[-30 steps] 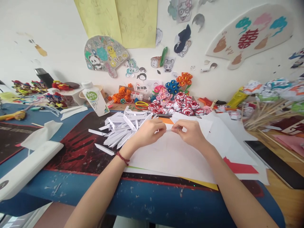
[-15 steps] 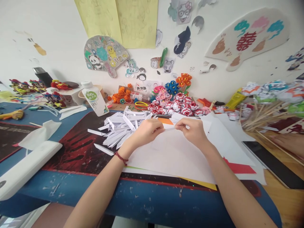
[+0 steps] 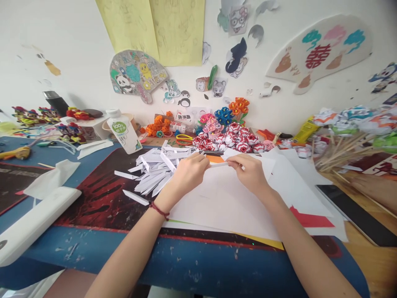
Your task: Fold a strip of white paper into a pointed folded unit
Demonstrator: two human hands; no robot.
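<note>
A narrow white paper strip (image 3: 218,164) is stretched between my two hands, just over the white paper sheets. My left hand (image 3: 192,171) pinches its left end, with the fingers curled inward. At the other end, my right hand (image 3: 248,169) grips the strip between thumb and fingers. Beneath them lie large white paper sheets (image 3: 223,207), with yellow and green edges showing below. A heap of folded white paper strips (image 3: 155,167) sits just left of my left hand, and one folded strip (image 3: 135,197) lies apart on the dark mat.
Behind my hands are red-and-white paper flowers (image 3: 238,138) and a white bottle (image 3: 124,130). A long white device (image 3: 40,221) lies at the left. To the right are a black tablet (image 3: 356,213), wooden sticks (image 3: 341,151) and another person's hand (image 3: 375,188).
My left hand has rolled inward, its fingers more curled. The strip between my hands now shows more clearly, and my right hand has shifted slightly left. The camera view has tilted a little.
</note>
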